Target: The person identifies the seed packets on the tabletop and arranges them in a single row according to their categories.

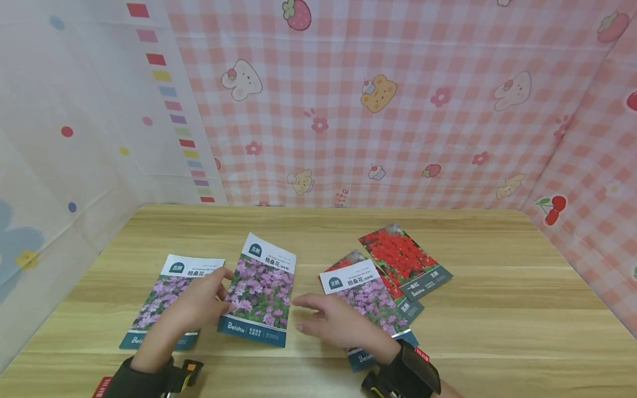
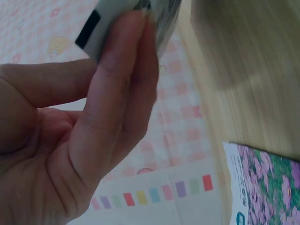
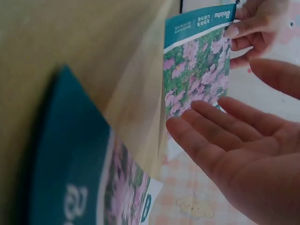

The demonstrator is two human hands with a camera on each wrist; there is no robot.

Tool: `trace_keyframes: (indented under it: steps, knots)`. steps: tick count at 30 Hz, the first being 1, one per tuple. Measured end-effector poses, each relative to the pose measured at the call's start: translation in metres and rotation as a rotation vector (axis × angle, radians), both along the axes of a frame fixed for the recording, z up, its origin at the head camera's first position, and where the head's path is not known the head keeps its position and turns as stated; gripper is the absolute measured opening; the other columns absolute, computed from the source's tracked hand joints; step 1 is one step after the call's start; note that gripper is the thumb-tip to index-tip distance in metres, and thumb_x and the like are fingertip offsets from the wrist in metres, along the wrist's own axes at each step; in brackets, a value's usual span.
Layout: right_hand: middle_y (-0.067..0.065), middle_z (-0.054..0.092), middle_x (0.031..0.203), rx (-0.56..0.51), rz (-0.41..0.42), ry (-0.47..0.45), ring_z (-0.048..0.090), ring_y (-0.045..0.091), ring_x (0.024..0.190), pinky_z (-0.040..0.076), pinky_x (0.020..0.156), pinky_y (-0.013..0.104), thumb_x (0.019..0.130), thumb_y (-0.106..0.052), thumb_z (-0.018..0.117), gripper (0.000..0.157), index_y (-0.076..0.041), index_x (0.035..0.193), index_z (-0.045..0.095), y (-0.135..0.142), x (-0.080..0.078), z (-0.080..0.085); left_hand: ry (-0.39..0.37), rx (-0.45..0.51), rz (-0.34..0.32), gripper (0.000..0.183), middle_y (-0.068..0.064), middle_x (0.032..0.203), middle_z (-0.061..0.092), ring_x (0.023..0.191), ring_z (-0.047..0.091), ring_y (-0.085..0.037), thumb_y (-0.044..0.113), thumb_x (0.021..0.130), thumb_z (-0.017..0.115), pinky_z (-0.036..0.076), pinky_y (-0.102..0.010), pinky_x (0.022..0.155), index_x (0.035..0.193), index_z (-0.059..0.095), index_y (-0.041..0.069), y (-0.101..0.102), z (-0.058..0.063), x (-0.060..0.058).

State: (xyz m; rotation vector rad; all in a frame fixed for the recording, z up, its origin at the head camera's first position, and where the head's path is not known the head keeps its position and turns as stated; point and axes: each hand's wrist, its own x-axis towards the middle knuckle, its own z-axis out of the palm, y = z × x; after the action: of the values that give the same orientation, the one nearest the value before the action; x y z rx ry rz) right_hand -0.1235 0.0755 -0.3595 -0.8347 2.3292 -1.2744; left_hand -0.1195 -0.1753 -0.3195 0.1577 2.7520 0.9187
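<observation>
Head view: wooden tabletop [image 1: 497,315] beneath packets [image 1: 264,287], checked cloth [image 1: 323,66] behind.

purple-flower packets [image 1: 261,287] [image 1: 155,300] [image 1: 374,296] visible: 3 | red-flower packets [image 1: 404,257] [image 1: 410,310] visible: 2 | grips [image 1: 199,301] [image 1: 333,318]: 2 | black wristbands [image 1: 144,381] [image 1: 413,370]: 2 | surface [image 1: 497,287]: 1

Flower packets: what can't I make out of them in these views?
Head: much of the lower rectangular red-flower packet, covered by a white-topped purple-flower packet.
Head: part of the leftmost purple-flower packet, behind the left hand and forearm.
Left wrist: the held packet's upper part, cut off by the top edge.
Right wrist: lettering on the near teal-banded packet, cut off by the bottom edge.
</observation>
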Motion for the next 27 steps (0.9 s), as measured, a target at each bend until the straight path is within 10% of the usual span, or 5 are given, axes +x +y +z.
trace_keyframes:
  steps: [8,17,27]
  knots:
    - [0.002,0.05,0.131,0.188,0.199,0.126,0.045,0.016,0.12,0.037,0.097,0.029,0.089,-0.024,0.059,0.046,-0.009,0.131,0.049,-0.01,0.012,-0.002,-0.019,-0.129,-0.028,0.051,-0.007,0.068,0.048,0.051,0.047,-0.016,-0.005,0.076,0.066,0.041,-0.03,0.049,0.12,0.041,-0.016,-0.005,-0.007,-0.001]
    - [0.008,0.044,0.136,0.237,0.402,0.211,0.04,0.014,0.124,0.033,0.099,0.025,0.091,-0.023,0.057,0.046,-0.008,0.133,0.046,-0.013,0.019,-0.004,-0.043,-0.231,-0.014,0.056,-0.035,0.096,0.054,0.038,0.049,-0.017,-0.005,0.079,0.061,0.042,-0.028,0.039,0.124,0.033,-0.023,-0.007,-0.012,0.002]
    - [0.001,0.043,0.137,0.3,0.529,0.258,0.032,0.014,0.13,0.028,0.103,0.03,0.091,-0.024,0.057,0.048,-0.009,0.135,0.044,-0.014,0.021,-0.004,-0.078,-0.319,-0.008,0.033,-0.023,0.078,0.056,0.038,0.053,-0.017,-0.002,0.078,0.065,0.043,-0.023,0.037,0.102,0.049,-0.017,-0.006,-0.014,0.0]
